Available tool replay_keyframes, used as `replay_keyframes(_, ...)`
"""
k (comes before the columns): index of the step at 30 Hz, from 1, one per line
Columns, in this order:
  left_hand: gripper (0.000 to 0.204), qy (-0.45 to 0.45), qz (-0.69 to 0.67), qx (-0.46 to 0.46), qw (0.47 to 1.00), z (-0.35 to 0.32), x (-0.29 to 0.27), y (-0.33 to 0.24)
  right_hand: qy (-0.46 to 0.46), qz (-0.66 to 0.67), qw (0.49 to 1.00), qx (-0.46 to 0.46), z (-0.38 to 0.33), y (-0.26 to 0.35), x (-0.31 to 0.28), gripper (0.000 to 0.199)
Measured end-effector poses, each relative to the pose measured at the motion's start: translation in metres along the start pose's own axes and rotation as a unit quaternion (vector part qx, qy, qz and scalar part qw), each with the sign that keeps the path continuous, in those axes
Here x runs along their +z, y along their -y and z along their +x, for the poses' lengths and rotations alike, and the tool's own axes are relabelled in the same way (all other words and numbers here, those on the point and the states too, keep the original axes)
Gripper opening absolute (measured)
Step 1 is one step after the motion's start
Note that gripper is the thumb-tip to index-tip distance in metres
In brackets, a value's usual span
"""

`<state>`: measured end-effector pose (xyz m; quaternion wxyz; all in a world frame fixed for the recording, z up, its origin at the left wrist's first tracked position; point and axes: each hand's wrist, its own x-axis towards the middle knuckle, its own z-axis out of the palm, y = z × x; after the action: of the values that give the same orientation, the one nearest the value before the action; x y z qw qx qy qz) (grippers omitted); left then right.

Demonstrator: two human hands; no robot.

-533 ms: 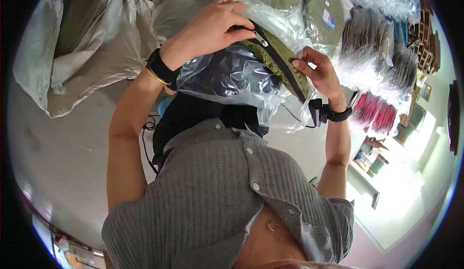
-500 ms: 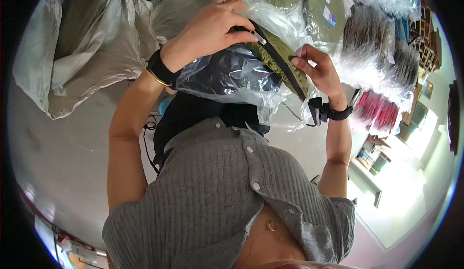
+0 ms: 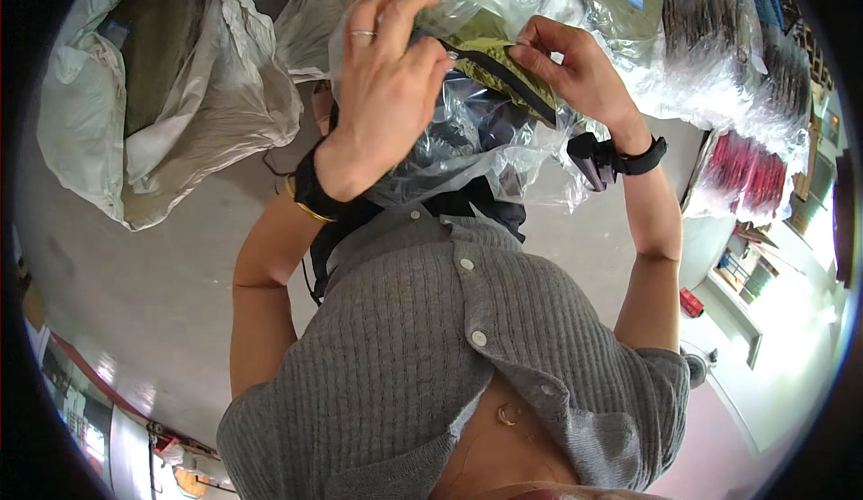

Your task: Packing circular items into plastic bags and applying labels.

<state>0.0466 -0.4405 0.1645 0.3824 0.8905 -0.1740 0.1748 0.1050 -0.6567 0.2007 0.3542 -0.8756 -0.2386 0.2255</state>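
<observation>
An olive-green fabric piece (image 3: 493, 78) with a black zipper (image 3: 521, 89) lies among clear plastic in front of my body. My left hand (image 3: 382, 96) reaches the zipper's left end. Its thumb and forefinger close at the metal zipper pull (image 3: 452, 54), while the other fingers are raised. My right hand (image 3: 580, 69) pinches the green fabric's edge between thumb and forefinger, to the right of the pull. Beneath, a clear plastic bag (image 3: 413, 172) covers something dark blue. How much of the green piece sits inside plastic is hidden.
At the left stands a large whitish sack (image 3: 270, 105) holding an olive bundle (image 3: 162, 51). Plastic-wrapped olive packs (image 3: 620, 1), dark stacks (image 3: 710, 37) and a red stack (image 3: 746, 172) line the right. Grey floor (image 3: 162, 275) shows below.
My view has shifted, so the sack sits further right. My left hand has turned more upright, with its fingers lifted. Between my hands, the zippered fabric now bends more.
</observation>
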Motion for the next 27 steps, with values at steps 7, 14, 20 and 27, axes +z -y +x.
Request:
replay_keyframes(7, 0.013, -0.013, 0.023, 0.014, 1.000, -0.004, 0.010, -0.019, 0.007, 0.016, 1.000, -0.016, -0.003, 0.013, 0.006, 0.018)
replay_keyframes(14, 0.011, -0.042, 0.049, -0.013, 0.998, -0.010, 0.002, 0.008, -0.118, -0.058, 0.987, -0.087, -0.010, 0.015, 0.000, 0.018)
replay_keyframes(20, 0.010, -0.018, -0.047, -0.032, 0.998, -0.016, -0.007, 0.003, -0.129, -0.281, 0.936, -0.170, -0.016, 0.069, 0.028, 0.022)
replay_keyframes(27, 0.011, 0.007, -0.117, -0.019, 0.993, -0.005, -0.005, 0.029, -0.153, -0.289, 0.928, -0.180, 0.006, 0.051, 0.062, 0.014)
